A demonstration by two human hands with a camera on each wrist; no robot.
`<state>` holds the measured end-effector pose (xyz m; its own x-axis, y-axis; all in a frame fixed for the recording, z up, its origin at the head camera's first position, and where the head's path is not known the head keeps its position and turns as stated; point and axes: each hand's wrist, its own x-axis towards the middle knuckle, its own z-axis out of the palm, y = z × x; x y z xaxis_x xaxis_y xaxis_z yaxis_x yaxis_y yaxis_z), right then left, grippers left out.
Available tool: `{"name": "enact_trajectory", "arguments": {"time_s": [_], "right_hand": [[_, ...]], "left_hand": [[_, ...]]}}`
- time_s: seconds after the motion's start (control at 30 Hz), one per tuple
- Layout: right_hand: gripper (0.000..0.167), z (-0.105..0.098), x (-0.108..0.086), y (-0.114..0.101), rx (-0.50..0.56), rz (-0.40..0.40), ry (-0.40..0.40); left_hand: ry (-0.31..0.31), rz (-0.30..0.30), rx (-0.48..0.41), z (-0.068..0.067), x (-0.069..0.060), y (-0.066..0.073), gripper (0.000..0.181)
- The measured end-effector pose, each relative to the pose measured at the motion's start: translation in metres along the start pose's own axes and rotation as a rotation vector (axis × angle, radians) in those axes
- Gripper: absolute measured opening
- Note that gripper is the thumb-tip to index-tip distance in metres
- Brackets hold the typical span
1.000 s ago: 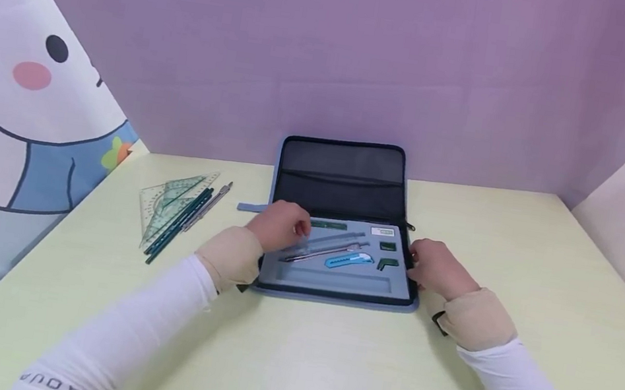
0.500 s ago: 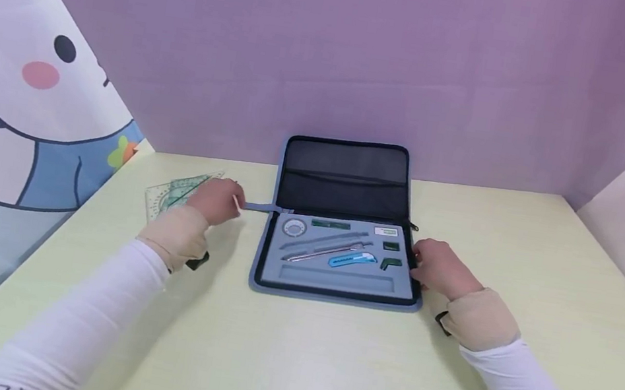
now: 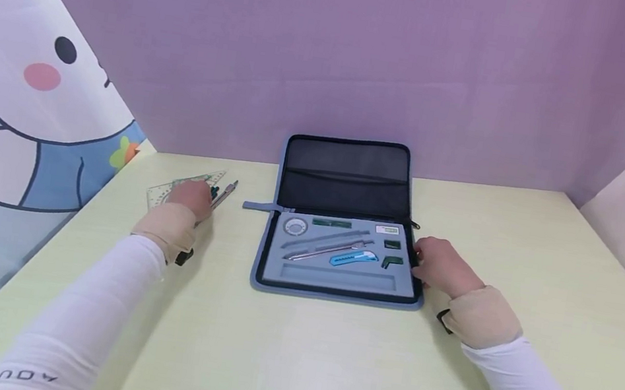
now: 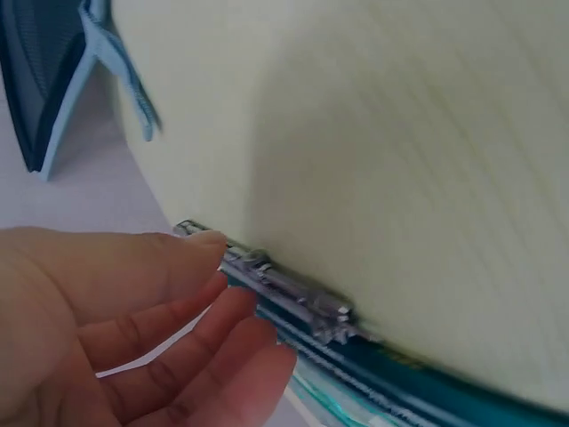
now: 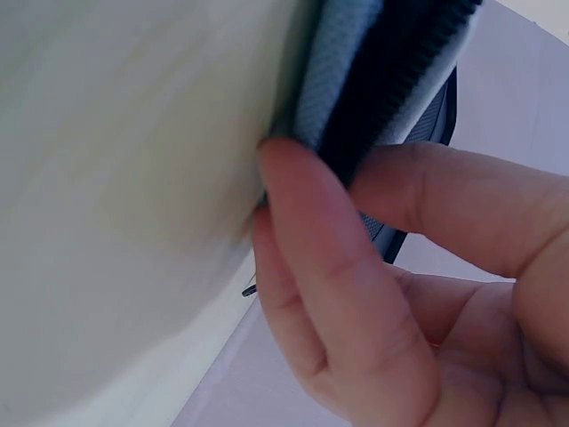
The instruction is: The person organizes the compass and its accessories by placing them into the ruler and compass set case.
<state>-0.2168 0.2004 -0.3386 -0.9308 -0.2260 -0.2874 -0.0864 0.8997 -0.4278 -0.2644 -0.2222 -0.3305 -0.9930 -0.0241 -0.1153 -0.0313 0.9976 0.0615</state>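
My left hand (image 3: 192, 197) is over the drawing tools at the left. In the left wrist view its thumb and loosely bent fingers (image 4: 169, 311) hover close beside a silver compass (image 4: 289, 285), not closed round it. Dark green pencils (image 4: 373, 360) lie along the compass. Clear set squares (image 3: 156, 194) are partly covered by the hand. With my right hand (image 3: 446, 267) I pinch the right edge of an open blue zip case (image 3: 334, 296); the right wrist view shows thumb and fingers of that hand (image 5: 373, 285) on either side of the case edge (image 5: 333, 71).
The case tray holds a round white disc (image 3: 295, 226), a silver compass (image 3: 329, 250), a blue cutter (image 3: 354, 258), a white eraser (image 3: 387, 230) and small green pieces. A strap (image 3: 258, 206) sticks out left. A purple backdrop (image 3: 367, 63) stands behind the table (image 3: 313, 362).
My left hand has moved from over the case leftward to the pencils and compass, uncovering the round disc in the tray. My right hand has stayed at the case edge.
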Motion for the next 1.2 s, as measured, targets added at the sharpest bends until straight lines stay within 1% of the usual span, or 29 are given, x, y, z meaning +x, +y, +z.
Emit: {"name": "enact_trajectory", "arguments": {"time_s": [0.13,0.3,0.4,0.57,0.77,0.83,1.0,1.2], "right_hand": [[0.037,0.0,-0.001,0.0,0.002,-0.011,0.005],[0.036,0.0,-0.001,-0.001,-0.003,-0.008,0.007],[0.035,-0.001,0.0,-0.002,0.001,-0.003,0.004],[0.035,-0.001,0.0,-0.002,0.002,0.001,0.004],[0.036,-0.001,0.0,-0.001,0.008,0.006,0.002],[0.037,-0.001,0.001,-0.001,0.009,0.01,-0.001],[0.038,-0.002,0.001,0.0,0.003,0.021,-0.008],[0.037,-0.002,0.001,0.001,0.006,0.012,-0.009]], "left_hand": [[0.006,-0.004,0.02,0.002,-0.001,0.002,0.024],[0.013,-0.001,0.009,0.002,-0.003,0.005,0.022],[0.006,0.003,0.011,0.0,-0.003,0.006,0.022],[-0.035,-0.01,0.004,0.0,-0.002,0.005,0.024],[-0.099,-0.046,-0.053,-0.001,-0.003,0.004,0.031],[-0.103,-0.046,-0.065,0.0,-0.003,0.003,0.031],[-0.106,-0.027,-0.078,0.006,0.0,0.0,0.03],[-0.14,-0.034,-0.108,0.016,0.009,-0.008,0.035]]}}
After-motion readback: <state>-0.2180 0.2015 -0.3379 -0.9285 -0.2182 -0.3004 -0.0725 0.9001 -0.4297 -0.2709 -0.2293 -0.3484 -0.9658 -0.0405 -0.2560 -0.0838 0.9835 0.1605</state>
